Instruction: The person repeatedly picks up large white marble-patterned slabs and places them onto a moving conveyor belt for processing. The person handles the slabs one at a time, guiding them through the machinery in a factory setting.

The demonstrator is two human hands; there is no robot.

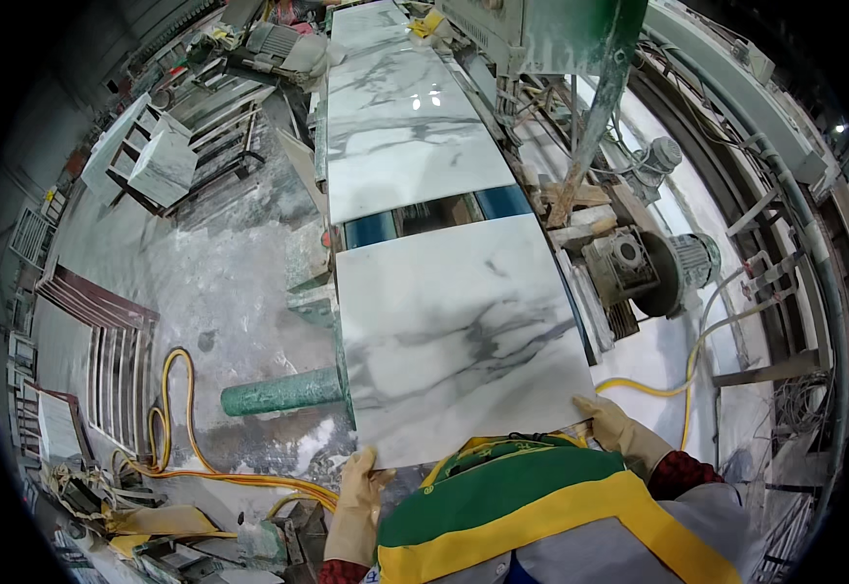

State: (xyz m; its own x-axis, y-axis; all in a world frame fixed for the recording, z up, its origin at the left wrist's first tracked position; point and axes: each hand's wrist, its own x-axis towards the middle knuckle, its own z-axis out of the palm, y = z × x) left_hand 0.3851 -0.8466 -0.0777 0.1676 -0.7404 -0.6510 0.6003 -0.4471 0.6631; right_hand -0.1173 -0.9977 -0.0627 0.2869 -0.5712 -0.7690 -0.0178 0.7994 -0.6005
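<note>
A white marble slab [459,331] with grey veins lies flat on the conveyor, its near edge close to my body. My left hand [358,496], in a cream rubber glove, grips the slab's near left corner. At the near right corner, my gloved right hand [624,433] holds the edge, fingertips touching the stone. The undersides of both grips are hidden. Beyond a gap showing blue conveyor belts [502,202] lies a second veined slab [405,131], polished and reflecting lights.
Right of the conveyor stand a motor with gearbox [629,263] and a green machine housing [571,39]. A green cylinder [283,391] juts out leftward. A yellow hose [220,475] crosses the left floor. Metal racks [118,389] stand farther left.
</note>
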